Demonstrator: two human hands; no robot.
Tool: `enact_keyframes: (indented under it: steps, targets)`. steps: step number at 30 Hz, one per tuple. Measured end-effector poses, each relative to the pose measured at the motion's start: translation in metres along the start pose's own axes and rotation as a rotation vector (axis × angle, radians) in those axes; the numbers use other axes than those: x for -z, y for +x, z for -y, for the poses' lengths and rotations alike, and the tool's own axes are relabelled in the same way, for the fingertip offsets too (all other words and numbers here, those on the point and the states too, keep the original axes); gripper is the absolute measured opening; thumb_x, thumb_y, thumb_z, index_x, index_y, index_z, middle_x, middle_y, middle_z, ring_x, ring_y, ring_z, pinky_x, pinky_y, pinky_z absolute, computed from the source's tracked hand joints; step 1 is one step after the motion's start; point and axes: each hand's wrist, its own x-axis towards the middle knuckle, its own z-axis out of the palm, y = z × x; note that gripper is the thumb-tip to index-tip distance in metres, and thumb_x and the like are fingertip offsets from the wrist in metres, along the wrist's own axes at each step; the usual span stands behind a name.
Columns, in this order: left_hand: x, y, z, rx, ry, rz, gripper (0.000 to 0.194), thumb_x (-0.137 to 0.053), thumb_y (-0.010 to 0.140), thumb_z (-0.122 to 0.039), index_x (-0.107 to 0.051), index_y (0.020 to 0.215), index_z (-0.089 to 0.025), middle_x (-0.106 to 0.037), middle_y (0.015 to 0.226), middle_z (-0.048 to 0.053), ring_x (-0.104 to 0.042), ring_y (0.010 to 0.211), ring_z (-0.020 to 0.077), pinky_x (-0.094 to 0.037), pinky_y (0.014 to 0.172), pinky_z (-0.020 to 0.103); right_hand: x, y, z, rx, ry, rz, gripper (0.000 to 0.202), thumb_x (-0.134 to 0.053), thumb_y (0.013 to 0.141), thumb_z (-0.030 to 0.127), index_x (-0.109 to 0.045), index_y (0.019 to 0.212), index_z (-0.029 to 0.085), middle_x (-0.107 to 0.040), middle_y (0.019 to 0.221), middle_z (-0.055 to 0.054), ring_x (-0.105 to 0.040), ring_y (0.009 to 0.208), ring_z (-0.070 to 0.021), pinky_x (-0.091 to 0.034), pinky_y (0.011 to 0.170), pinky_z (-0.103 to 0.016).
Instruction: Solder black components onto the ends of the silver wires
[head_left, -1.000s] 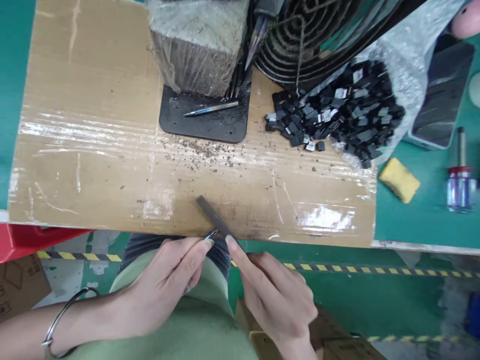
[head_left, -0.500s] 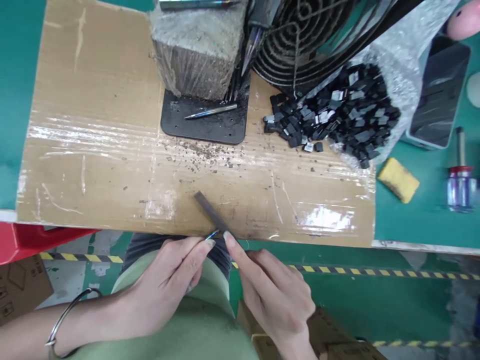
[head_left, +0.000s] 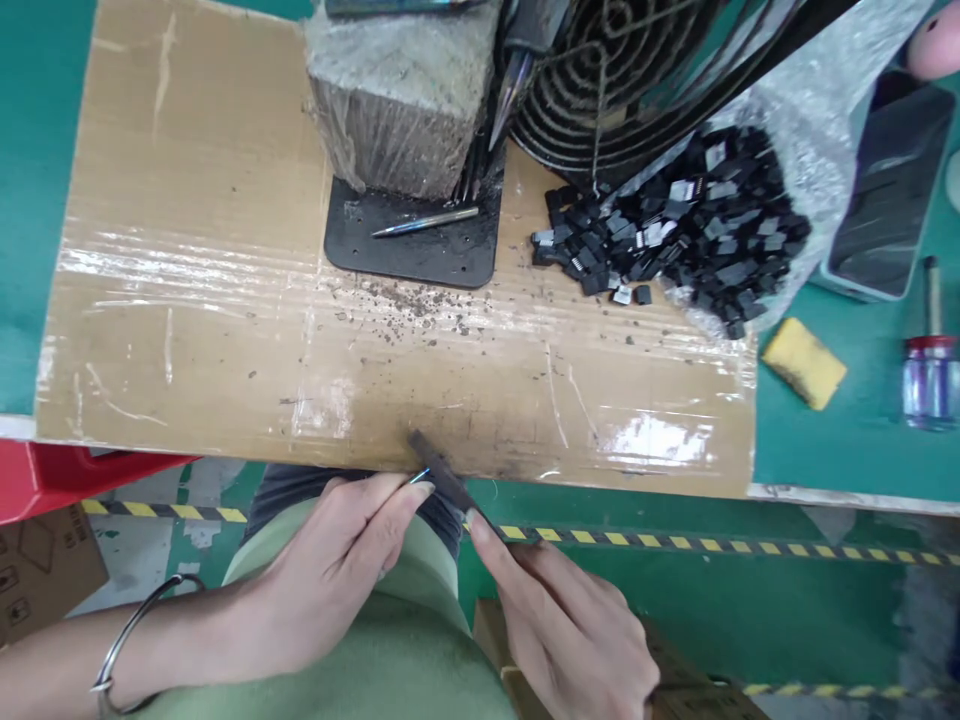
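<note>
Near the front edge of the cardboard, my left hand is closed, pinching a thin bluish soldering tip between thumb and finger; only its end shows. My right hand is wrapped round a flat dark file, index finger laid along it. The file slants up to the left and crosses at the soldering tip's end, apparently touching it. A second soldering tip lies on a black plate farther back.
A plastic-wrapped block stands on the plate, beside a soldering iron and a round fan grille. Black connectors spill from a clear bag. A yellow sponge and a screwdriver lie at right. Dark crumbs dot the cardboard.
My right hand and the file have slid down and to the right, drawing the file back across the soldering tip. The left hand has stayed almost still.
</note>
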Motion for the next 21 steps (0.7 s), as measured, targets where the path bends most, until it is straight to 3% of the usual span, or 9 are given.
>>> enact_keyframes:
  steps: [4,7,12,18,21]
  targets:
    - [-0.003,-0.002,0.007,-0.016,0.044,-0.009,0.043,-0.036,0.111,-0.043,-0.046,0.073,-0.024,-0.045,0.067,-0.004,-0.042,0.065,0.0158,-0.037,0.068,0.032,-0.006,0.007,0.0,-0.008,-0.025,-0.039,0.075,-0.05,0.102,-0.003,-0.036,0.168,0.029,-0.068,0.072,0.004,-0.059,0.059,-0.0062,-0.042,0.063,-0.022]
    - [-0.003,0.0,0.001,-0.018,0.012,-0.028,0.044,-0.034,0.11,-0.043,-0.045,0.071,-0.025,-0.045,0.065,-0.004,-0.043,0.065,0.0158,-0.038,0.067,0.031,-0.01,0.014,-0.001,-0.004,-0.027,-0.055,0.073,-0.05,0.103,-0.001,-0.036,0.168,0.03,-0.065,0.071,0.005,-0.06,0.061,-0.0058,-0.042,0.063,-0.021]
    - [-0.002,0.005,-0.008,-0.052,-0.004,-0.049,0.044,-0.036,0.108,-0.041,-0.045,0.068,-0.025,-0.044,0.063,-0.005,-0.04,0.06,0.0148,-0.037,0.063,0.031,0.002,-0.001,0.0,-0.002,-0.008,0.02,0.071,-0.048,0.102,-0.003,-0.038,0.167,0.025,-0.067,0.072,0.003,-0.058,0.061,-0.0068,-0.042,0.064,-0.022]
    - [-0.002,0.005,-0.007,-0.042,-0.022,-0.063,0.046,-0.036,0.109,-0.043,-0.044,0.068,-0.025,-0.044,0.061,-0.005,-0.041,0.059,0.014,-0.036,0.06,0.03,-0.008,0.008,0.0,-0.005,0.006,-0.054,0.072,-0.05,0.104,-0.002,-0.036,0.168,0.028,-0.065,0.071,0.004,-0.057,0.061,-0.0067,-0.04,0.061,-0.022]
    - [-0.002,0.003,-0.008,-0.05,0.007,-0.075,0.044,-0.037,0.108,-0.041,-0.045,0.068,-0.025,-0.043,0.061,-0.005,-0.041,0.059,0.0144,-0.037,0.061,0.03,-0.004,0.003,0.0,-0.016,0.016,-0.02,0.072,-0.05,0.103,-0.003,-0.038,0.167,0.028,-0.065,0.071,0.004,-0.058,0.061,-0.0065,-0.04,0.062,-0.022]
